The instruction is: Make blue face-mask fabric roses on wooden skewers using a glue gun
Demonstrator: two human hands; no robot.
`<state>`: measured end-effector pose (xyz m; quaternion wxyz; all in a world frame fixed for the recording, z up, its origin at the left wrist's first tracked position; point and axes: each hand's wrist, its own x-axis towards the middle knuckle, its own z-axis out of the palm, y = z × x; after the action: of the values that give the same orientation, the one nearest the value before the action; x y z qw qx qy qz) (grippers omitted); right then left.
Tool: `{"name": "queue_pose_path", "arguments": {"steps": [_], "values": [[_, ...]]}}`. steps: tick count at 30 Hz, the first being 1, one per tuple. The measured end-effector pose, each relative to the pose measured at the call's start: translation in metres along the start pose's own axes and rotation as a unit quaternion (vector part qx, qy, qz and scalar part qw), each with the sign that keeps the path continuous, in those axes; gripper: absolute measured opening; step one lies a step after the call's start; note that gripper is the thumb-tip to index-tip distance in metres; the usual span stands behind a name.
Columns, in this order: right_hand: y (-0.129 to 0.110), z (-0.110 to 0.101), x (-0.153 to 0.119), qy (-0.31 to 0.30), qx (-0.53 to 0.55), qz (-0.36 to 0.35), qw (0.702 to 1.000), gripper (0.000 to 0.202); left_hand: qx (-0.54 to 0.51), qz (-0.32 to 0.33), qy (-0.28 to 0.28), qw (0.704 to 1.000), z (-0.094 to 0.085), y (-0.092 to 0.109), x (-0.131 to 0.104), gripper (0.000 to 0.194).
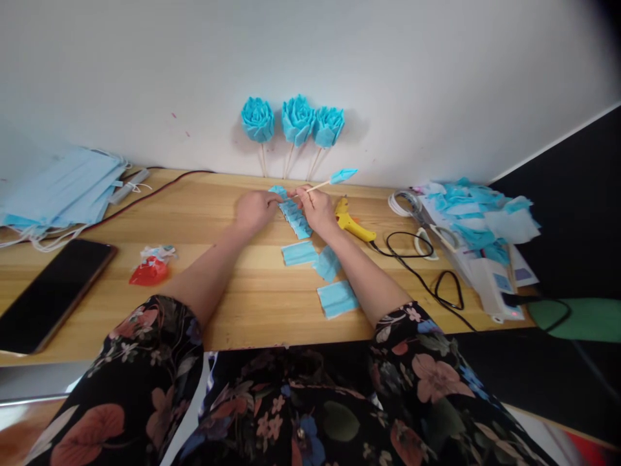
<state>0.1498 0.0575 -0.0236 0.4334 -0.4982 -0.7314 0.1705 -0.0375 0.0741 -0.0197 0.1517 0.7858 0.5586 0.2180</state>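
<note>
My right hand (314, 206) is closed on a thin wooden stick (317, 186), tilted up to the right, with a pointed blue bud (343, 176) of rolled fabric at its tip. Beside it, the fingers of my left hand (255, 210) are pressed together at the edge of a small blue fabric piece (278, 191); their exact hold is partly hidden. Right below both hands lies a row of overlapping blue petal pieces (297, 220). Nearer to me are a flat blue rectangle (299, 253), a rounded blue piece (327, 264) and another rectangle (337, 299), partly behind my right forearm.
Three blue fabric roses (297, 120) on sticks lean against the wall. A yellow glue gun (356, 228) lies right of my hand, its black cord looping toward a power strip (495, 289). Tape (405, 204), scissors (444, 238), fabric scraps (480, 213), face masks (63, 188) and a phone (51, 294) surround.
</note>
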Motion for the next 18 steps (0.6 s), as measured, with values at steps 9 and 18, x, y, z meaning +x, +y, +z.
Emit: {"name": "queue_pose_path", "arguments": {"steps": [9,18], "values": [[-0.014,-0.014,0.006,0.062,0.001,-0.025,0.998,0.057,0.043,-0.002,-0.024,0.999,-0.003,0.005,-0.001,0.043],[-0.016,-0.015,0.006,0.042,0.023,-0.026,0.999,0.057,0.048,0.006,-0.024,0.999,-0.003,0.005,-0.002,0.044]]}}
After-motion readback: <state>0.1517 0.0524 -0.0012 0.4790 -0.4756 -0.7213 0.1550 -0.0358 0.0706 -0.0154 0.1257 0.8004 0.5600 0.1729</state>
